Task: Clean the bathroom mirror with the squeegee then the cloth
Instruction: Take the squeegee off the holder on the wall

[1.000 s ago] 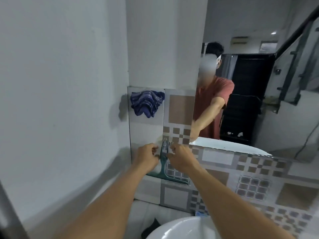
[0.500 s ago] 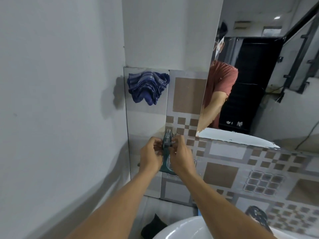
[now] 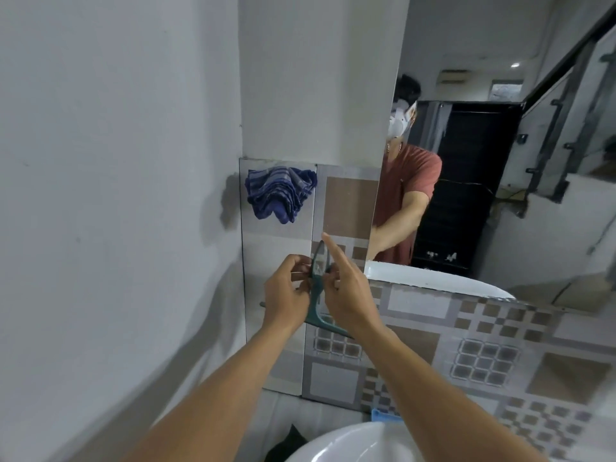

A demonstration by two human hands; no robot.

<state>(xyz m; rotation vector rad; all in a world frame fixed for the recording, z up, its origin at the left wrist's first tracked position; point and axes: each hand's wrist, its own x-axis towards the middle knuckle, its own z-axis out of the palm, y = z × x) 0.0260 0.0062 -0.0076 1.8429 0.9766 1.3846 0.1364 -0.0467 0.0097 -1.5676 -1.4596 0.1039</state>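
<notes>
Two hands meet at teal squeegee against tiled wall, left of mirror. Left hand pinches handle; right hand grips it, index finger extended. Blue cloth hangs above.

A plain white wall fills the left side and meets a white pillar at a corner. Below the pillar runs a band of patterned tiles in grey and brown squares. Below the tiles, a white basin curves along the bottom edge. Right of the pillar, reflected, are a dark doorway, a stair railing and a ceiling light.
</notes>
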